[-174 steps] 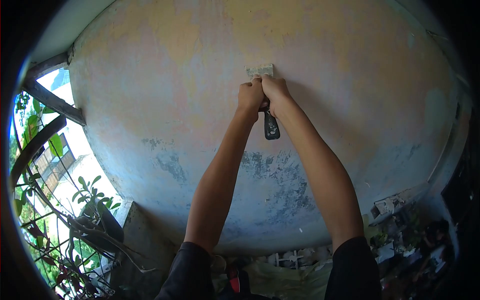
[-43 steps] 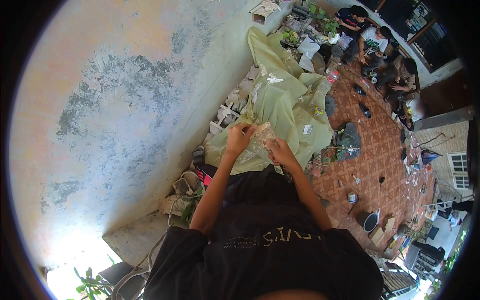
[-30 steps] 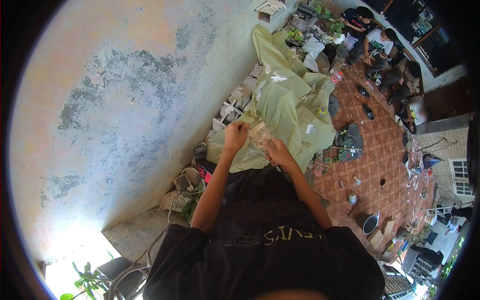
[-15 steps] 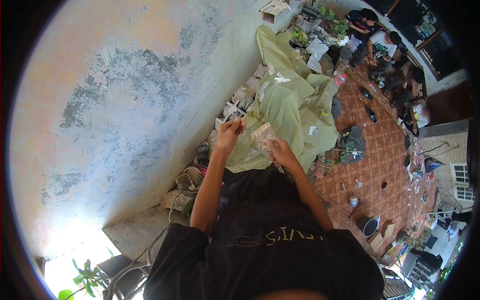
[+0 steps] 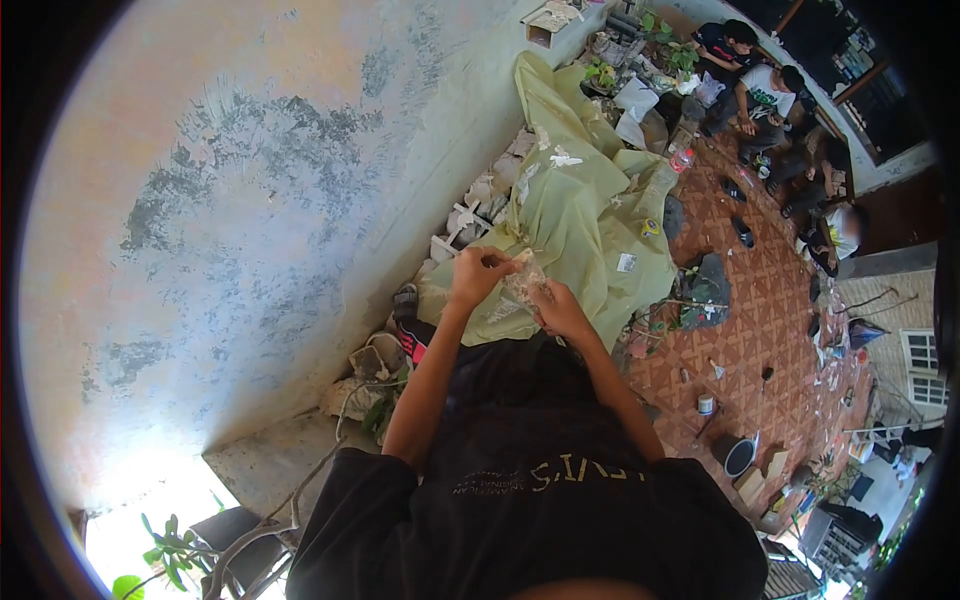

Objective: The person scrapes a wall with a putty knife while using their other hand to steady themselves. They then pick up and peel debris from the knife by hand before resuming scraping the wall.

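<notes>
My right hand (image 5: pixel 562 309) is closed round the lower end of a flat, beige, plaster-smeared piece (image 5: pixel 524 280). The piece is tilted in front of my body, and its held end is hidden by my fingers. At its upper left corner is my left hand (image 5: pixel 481 275), thumb and forefinger curled together in a pinch against the edge. Beneath both hands spreads a wrinkled yellow-green sheet (image 5: pixel 585 215) dotted with white flakes.
A wall (image 5: pixel 260 220) with grey patches of worn paint rises on the left. Rubble (image 5: pixel 480 190) lines its foot. A tiled floor (image 5: pixel 750 300) extends right, with a dark bucket (image 5: pixel 738 455) and sandals (image 5: pixel 741 231). Several people (image 5: pixel 768 95) sit at the upper right.
My left hand has moved right and down to the corner of the flat piece. My right hand has shifted slightly left, and the piece is turned a little differently.
</notes>
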### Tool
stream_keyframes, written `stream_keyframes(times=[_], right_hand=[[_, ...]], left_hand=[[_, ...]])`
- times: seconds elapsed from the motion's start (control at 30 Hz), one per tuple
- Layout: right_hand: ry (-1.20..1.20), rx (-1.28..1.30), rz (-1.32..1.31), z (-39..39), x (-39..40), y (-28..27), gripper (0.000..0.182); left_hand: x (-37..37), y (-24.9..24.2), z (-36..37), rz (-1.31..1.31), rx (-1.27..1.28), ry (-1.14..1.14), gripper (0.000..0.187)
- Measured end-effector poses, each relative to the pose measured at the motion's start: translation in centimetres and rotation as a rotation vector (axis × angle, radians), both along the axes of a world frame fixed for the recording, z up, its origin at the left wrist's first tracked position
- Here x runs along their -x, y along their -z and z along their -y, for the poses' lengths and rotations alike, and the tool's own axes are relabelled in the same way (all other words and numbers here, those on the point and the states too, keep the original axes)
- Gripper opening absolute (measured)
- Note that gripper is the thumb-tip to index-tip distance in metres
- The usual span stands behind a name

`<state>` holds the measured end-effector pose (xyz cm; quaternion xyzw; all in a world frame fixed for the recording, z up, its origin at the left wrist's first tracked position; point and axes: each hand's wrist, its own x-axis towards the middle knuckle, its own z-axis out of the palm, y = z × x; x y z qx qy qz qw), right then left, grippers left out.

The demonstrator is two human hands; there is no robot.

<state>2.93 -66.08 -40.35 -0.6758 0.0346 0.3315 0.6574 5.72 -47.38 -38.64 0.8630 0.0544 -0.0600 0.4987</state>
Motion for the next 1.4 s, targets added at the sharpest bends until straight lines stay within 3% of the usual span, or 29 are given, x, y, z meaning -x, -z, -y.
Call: stream_keyframes(times=[0.37, 0.5, 0.57, 0.7, 0.8, 0.9, 1.0, 1.07, 1.1, 1.17, 1.3, 1.4], right_hand=[[-0.012, 0.006, 0.023, -0.5, 0.1, -0.6, 0.029], [-0.034, 0.021, -0.010, -0.7, -0.2, -1.3, 0.028], [-0.040, 0.031, 0.041, -0.9, -0.3, -1.0, 0.029], [-0.069, 0.072, 0.085, -1.1, -0.1, -0.4, 0.031], [-0.072, 0.131, 0.168, -1.8, 0.3, 1.6, 0.033], [-0.090, 0.232, 0.432, -2.0, 0.1, 3.6, 0.035], [-0.116, 0.228, 0.445, -2.1, 0.2, 1.9, 0.035], [-0.139, 0.146, 0.168, -2.0, 0.0, -0.8, 0.036], [-0.138, 0.147, 0.169, -2.0, 0.0, -0.8, 0.036], [-0.117, 0.081, 0.215, -1.9, 0.0, -0.3, 0.030], [-0.143, 0.131, 0.297, -1.9, 0.0, 0.9, 0.030], [-0.119, 0.112, 0.240, -1.9, 0.1, 0.5, 0.031]], left_hand=[[0.5, 1.5, 1.0, 0.273, -0.067, -0.136, 0.018], [0.6, 1.3, 0.5, 0.243, -0.137, -0.112, 0.018], [0.9, 0.7, 0.4, 0.216, 0.010, -0.053, 0.017], [1.3, 0.7, 0.1, 0.160, -0.068, -0.096, 0.014], [1.5, 2.0, -0.1, 0.278, -0.149, -0.147, 0.011], [1.5, 2.3, -0.1, 0.340, -0.245, -0.189, 0.009], [1.5, 2.3, -0.9, 0.352, -0.236, -0.211, 0.010], [1.3, 2.0, -1.9, 0.150, -0.119, -0.209, 0.011], [1.3, 1.8, -2.1, 0.151, -0.119, -0.209, 0.011], [1.4, 0.7, -2.5, 0.033, 0.221, -0.248, 0.013], [1.0, 0.5, -3.2, 0.036, 0.217, -0.228, 0.015], [0.9, 0.6, -3.0, 0.050, 0.106, -0.032, 0.018]])
